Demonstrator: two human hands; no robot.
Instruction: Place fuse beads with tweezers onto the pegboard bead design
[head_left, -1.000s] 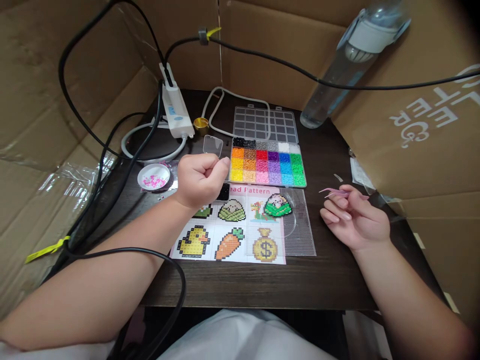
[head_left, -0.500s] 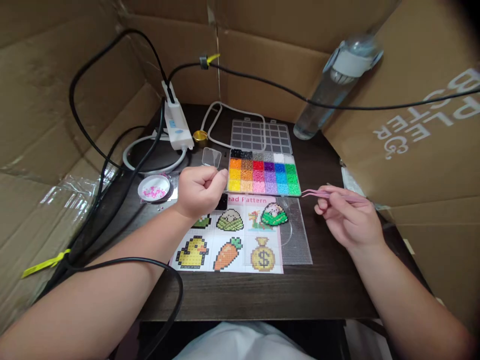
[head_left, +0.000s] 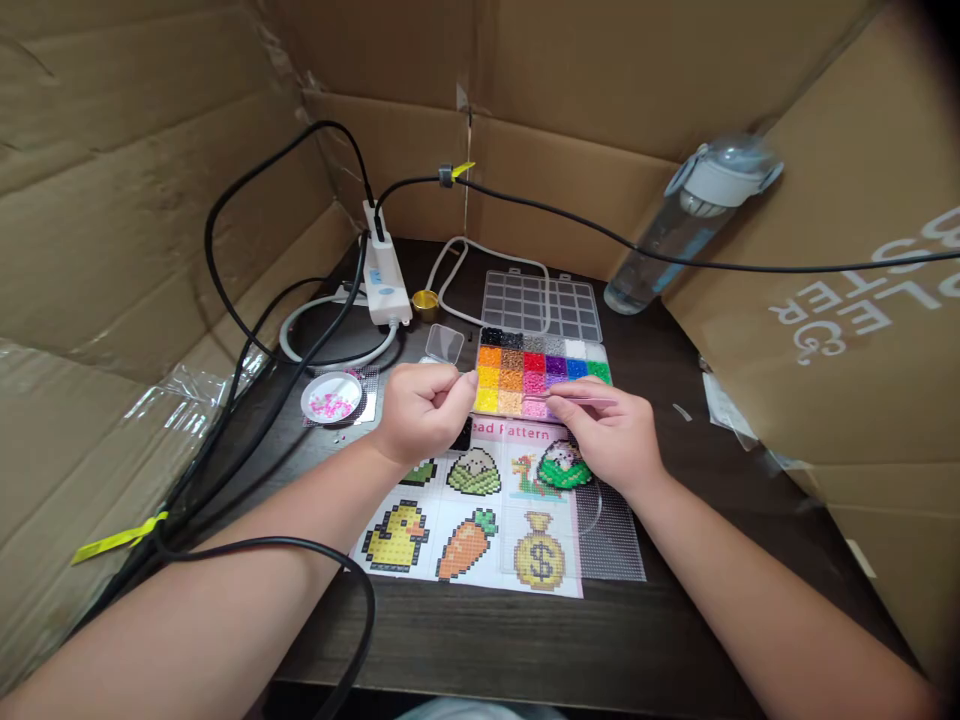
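My right hand [head_left: 619, 430] grips pink tweezers [head_left: 589, 401], their tips over the pink beads in the front of the bead box [head_left: 510, 377]. My left hand [head_left: 424, 412] is a closed fist by the box's left edge; whatever is inside it is hidden. A small black container [head_left: 463, 436] shows partly beneath this fist. Below the box lies a pattern sheet [head_left: 505, 540] with a duck, a carrot and a money bag. A green and pale bead piece [head_left: 564, 467] sits on the clear pegboard [head_left: 619, 530], beside my right hand.
At left stands a white dish [head_left: 331, 398] of pink beads, with a few loose beads near it. Behind are a power strip [head_left: 386, 280], a gold cup [head_left: 425, 304] and a clear lid [head_left: 444, 344]. A water bottle [head_left: 686, 225] leans at the back right. Black cables [head_left: 217, 260] loop across the left.
My right hand has moved left with the tweezers, from the table right of the bead box to over its pink compartments. The left fist stays beside the box. The view has shifted slightly.
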